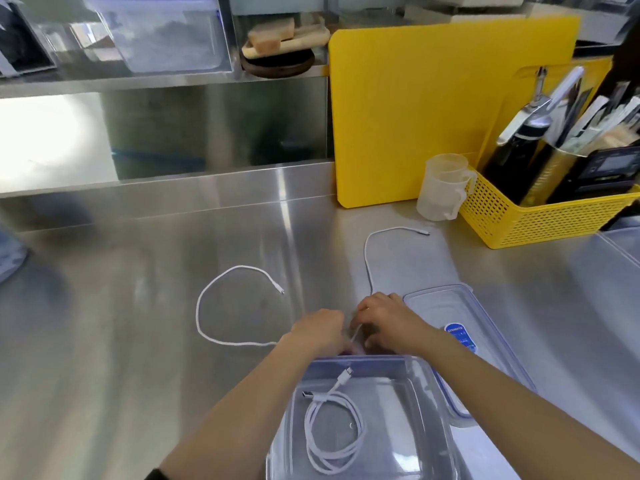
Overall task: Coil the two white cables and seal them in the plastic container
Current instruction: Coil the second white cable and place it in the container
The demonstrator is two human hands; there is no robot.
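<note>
Cable (204, 299) number two lies loose on the steel counter (104, 341), not coiled: one stretch loops out to the left of the hands with its plug end pointing right, the other runs away from the hands toward the back and bends right, its plug tip near the cup (443, 188). Whether those two stretches are one cable cannot be told for sure, since they meet under the hands. The left hand (320, 329) and right hand (388, 320) sit close together just beyond the far wall of the container (426, 382), fingers curled and pinching a short white piece of cable between them. The first cable (334, 431) is already inside the container, wound into a long oval coil whose long axis runs roughly toward and away from the person, both plugs sticking out at the far end. The container stands open near the person. Its lid (485, 323), clear with a blue label, lies flat on the counter just right of it, partly under the right forearm. Farther back right stand a yellow basket (512, 223) of utensils and a yellow board (415, 116) leaning upright against the wall.
</note>
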